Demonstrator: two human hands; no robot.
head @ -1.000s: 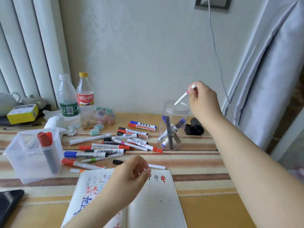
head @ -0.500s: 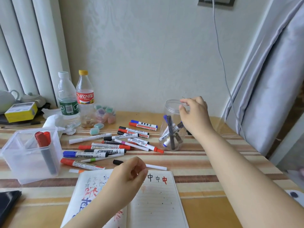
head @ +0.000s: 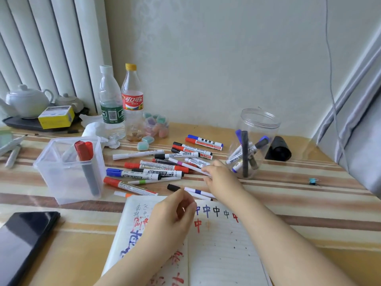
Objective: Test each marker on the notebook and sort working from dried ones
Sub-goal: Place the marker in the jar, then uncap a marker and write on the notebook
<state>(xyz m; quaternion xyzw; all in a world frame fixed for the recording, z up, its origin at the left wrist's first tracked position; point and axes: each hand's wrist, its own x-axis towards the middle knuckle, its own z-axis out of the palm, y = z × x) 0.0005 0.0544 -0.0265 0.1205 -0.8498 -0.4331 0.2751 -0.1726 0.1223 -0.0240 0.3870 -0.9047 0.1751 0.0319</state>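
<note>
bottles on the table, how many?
2, side by side at the back left: a clear water bottle with a green label, and right of it a cola bottle with a yellow cap and red label. None seem hidden.

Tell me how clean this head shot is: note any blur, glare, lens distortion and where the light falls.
Head view: soft, even daylight, with only faint shadows. The right hand is slightly motion-blurred over the marker pile. The round jar shows pale reflections, and the phone a dull sheen. Wide-angle distortion slants the curtain and the blinds near the edges.
</note>
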